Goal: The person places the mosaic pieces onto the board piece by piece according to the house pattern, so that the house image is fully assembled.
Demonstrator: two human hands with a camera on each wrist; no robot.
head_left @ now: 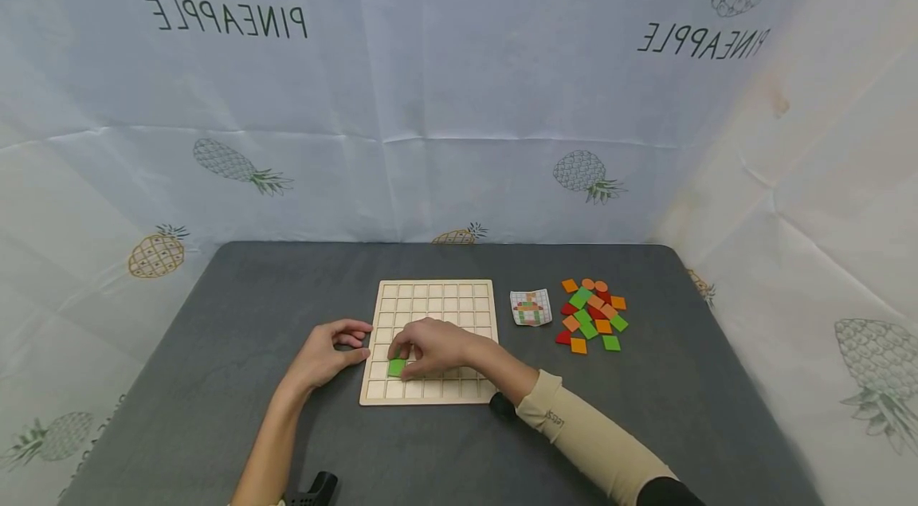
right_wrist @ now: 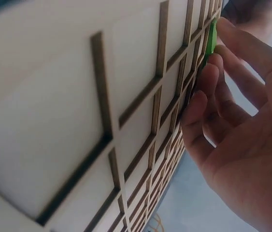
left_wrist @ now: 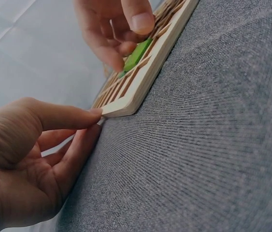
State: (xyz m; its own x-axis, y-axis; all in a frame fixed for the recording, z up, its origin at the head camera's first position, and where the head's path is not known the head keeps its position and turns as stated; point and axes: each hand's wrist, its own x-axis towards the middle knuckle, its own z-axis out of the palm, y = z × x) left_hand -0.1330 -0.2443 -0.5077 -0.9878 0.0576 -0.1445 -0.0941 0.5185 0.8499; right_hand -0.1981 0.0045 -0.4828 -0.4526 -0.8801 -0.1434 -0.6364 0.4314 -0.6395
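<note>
Clearly, the relation that counts is between the green tile and the right hand: the tile lies at the left end of that hand, with the fingers arched on its far side and the thumb at its near-right side. Being square, it has no long axis to follow; what matters is how its sides line up with the grid of the wooden board. It sits on the board, close to the near-left corner and a little in from the left edge, though whether it is fully down in a cell cannot be made out. The right fingertips and thumb straddle it, but whether they are grasping it or have let go I cannot tell. The left hand is nearly as close, just past the board's left edge, its relaxed fingers and thumb touching that edge and grasping no tile. Beyond the board's right edge, a small picture card lies on the worktop, and the loose pieces are scattered farther over, towards the worktop's right edge, well apart from both hands.
</note>
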